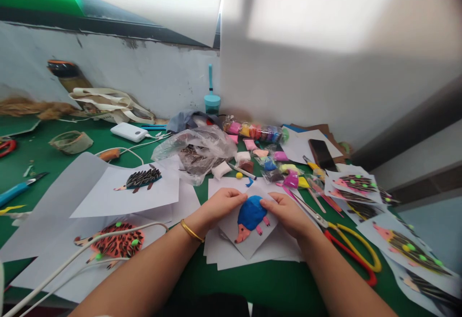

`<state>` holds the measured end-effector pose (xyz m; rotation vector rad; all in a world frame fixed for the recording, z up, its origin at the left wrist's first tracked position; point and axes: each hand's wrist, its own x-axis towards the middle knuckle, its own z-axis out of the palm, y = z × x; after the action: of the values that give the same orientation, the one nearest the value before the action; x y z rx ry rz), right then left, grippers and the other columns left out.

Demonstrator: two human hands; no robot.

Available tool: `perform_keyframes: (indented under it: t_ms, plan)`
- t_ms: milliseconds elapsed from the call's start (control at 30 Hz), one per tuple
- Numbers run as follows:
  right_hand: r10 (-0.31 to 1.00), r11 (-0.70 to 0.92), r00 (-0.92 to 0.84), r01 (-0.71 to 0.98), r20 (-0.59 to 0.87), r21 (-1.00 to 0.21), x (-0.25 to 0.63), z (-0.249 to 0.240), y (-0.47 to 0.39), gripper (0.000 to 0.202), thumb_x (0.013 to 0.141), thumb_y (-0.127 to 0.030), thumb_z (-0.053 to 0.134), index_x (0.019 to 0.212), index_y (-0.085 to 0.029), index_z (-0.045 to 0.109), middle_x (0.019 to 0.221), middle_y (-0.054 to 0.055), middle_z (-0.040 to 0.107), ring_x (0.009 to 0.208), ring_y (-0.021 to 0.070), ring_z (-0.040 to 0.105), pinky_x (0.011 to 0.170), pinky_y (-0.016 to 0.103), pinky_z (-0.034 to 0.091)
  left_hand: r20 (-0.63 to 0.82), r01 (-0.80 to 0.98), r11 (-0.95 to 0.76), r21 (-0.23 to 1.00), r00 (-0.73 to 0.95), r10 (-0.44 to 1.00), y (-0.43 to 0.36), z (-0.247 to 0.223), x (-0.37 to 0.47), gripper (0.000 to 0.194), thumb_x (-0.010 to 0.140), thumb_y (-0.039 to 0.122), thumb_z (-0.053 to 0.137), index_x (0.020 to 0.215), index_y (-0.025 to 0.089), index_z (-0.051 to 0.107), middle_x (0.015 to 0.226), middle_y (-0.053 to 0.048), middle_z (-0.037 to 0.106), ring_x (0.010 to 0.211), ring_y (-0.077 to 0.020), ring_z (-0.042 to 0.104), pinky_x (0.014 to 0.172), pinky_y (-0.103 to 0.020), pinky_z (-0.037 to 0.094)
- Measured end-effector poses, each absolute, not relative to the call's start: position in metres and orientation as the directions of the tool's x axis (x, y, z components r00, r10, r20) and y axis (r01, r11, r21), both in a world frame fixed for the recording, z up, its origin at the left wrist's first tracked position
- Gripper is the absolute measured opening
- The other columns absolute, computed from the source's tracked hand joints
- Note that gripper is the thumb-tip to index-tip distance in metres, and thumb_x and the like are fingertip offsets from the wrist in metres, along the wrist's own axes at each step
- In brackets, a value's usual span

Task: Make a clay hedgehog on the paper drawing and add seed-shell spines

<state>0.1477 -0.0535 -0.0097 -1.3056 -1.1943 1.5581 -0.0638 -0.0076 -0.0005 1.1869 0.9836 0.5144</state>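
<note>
A small white paper [252,248] bears a clay hedgehog with a blue body [251,214], a pink face at lower left and pink feet. My left hand [226,204] pinches the paper's upper left edge, thumb on top. On the other side, my right hand [287,211] grips the upper right edge, its thumb touching the blue clay. Both hands hold the paper tilted above a stack of white sheets [224,254]. A bit of blue clay [249,182] and a yellow ball [238,175] lie just beyond.
Scissors [355,249] lie right of my right hand. Finished hedgehog pictures [407,247] are at the right, others [144,179] at the left. Behind are a plastic bag of seeds [195,153] and clay packets [290,178]. A white cable [72,259] crosses the left side.
</note>
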Motion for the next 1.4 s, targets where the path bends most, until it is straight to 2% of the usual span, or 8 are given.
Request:
perform_keyframes:
  t_ms: [167,367,533,667,800,933,1133,1400]
  plan:
    - [0.941,-0.269,-0.213,-0.005,-0.262,-0.963,0.1478,-0.0081,-0.0536,0.040,0.078,-0.054,0.073,0.075,-0.015,0.063,0.053,-0.001,0.061,0.047,0.0130,0.054,0.048,0.023,0.038,-0.340,0.169,0.295,0.940,0.509,0.791,-0.0052,-0.0001,-0.0648,0.041,0.056,0.049,0.081,0.070,0.015,0.062,0.066,0.001,0.057,0.062,-0.0122,0.047,0.060,-0.026,0.032]
    - [0.939,-0.267,-0.227,0.001,-0.260,-0.964,0.1463,-0.0083,-0.0544,0.040,0.079,-0.054,0.072,0.075,-0.016,0.063,0.053,-0.001,0.060,0.048,0.0135,0.054,0.049,0.024,0.038,-0.329,0.182,0.274,0.944,0.519,0.789,-0.0059,-0.0010,-0.0652,0.044,0.065,0.057,0.074,0.073,0.015,0.065,0.068,0.000,0.058,0.065,-0.0136,0.047,0.060,-0.026,0.032]
    - [0.944,-0.269,-0.192,0.024,-0.268,-0.963,0.1465,-0.0109,-0.0540,0.042,0.075,-0.056,0.075,0.079,-0.015,0.065,0.058,-0.001,0.062,0.049,0.0123,0.052,0.051,0.024,0.038,-0.318,0.200,0.249,0.948,0.530,0.786,-0.0066,-0.0023,-0.0652,0.046,0.060,0.057,0.079,0.067,0.015,0.060,0.062,0.003,0.052,0.060,-0.0113,0.043,0.056,-0.025,0.029]
    - [0.940,-0.273,-0.203,0.027,-0.273,-0.962,0.1439,-0.0079,-0.0547,0.043,0.074,-0.056,0.075,0.079,-0.015,0.066,0.060,0.000,0.064,0.051,0.0129,0.053,0.052,0.024,0.040,-0.293,0.169,0.240,0.956,0.569,0.768,-0.0084,0.0002,-0.0652,0.049,0.066,0.060,0.075,0.073,0.013,0.066,0.066,0.000,0.058,0.063,-0.0126,0.048,0.059,-0.025,0.034]
    - [0.933,-0.290,-0.207,0.054,-0.295,-0.955,0.1402,-0.0059,-0.0556,0.047,0.072,-0.058,0.076,0.083,-0.014,0.068,0.066,0.002,0.067,0.055,0.0139,0.055,0.054,0.025,0.043,-0.311,0.133,0.291,0.947,0.605,0.733,-0.0106,0.0007,-0.0639,0.050,0.059,0.053,0.082,0.082,0.011,0.070,0.072,-0.003,0.064,0.065,-0.0150,0.055,0.065,-0.027,0.041]
    - [0.924,-0.305,-0.228,0.041,-0.306,-0.951,0.1426,-0.0069,-0.0552,0.047,0.074,-0.060,0.074,0.079,-0.014,0.066,0.061,0.001,0.064,0.052,0.0127,0.053,0.051,0.024,0.040,-0.331,0.146,0.303,0.942,0.560,0.759,-0.0105,0.0009,-0.0631,0.045,0.061,0.049,0.081,0.080,0.010,0.068,0.071,-0.003,0.064,0.064,-0.0144,0.055,0.062,-0.026,0.040]
    - [0.912,-0.314,-0.258,0.060,-0.319,-0.948,0.1467,-0.0074,-0.0547,0.044,0.070,-0.050,0.081,0.088,-0.012,0.068,0.069,0.003,0.068,0.060,0.0157,0.058,0.058,0.027,0.043,-0.356,0.172,0.313,0.934,0.508,0.784,-0.0093,0.0011,-0.0635,0.042,0.063,0.047,0.079,0.080,0.011,0.067,0.072,-0.004,0.065,0.065,-0.0150,0.056,0.061,-0.026,0.041]
    - [0.908,-0.311,-0.270,0.081,-0.321,-0.947,0.1473,-0.0110,-0.0545,0.043,0.071,-0.050,0.080,0.089,-0.012,0.068,0.072,0.004,0.069,0.063,0.0171,0.061,0.061,0.027,0.045,-0.346,0.200,0.283,0.938,0.486,0.803,-0.0100,-0.0021,-0.0637,0.044,0.063,0.050,0.078,0.080,0.012,0.067,0.072,-0.004,0.065,0.065,-0.0155,0.057,0.059,-0.026,0.041]
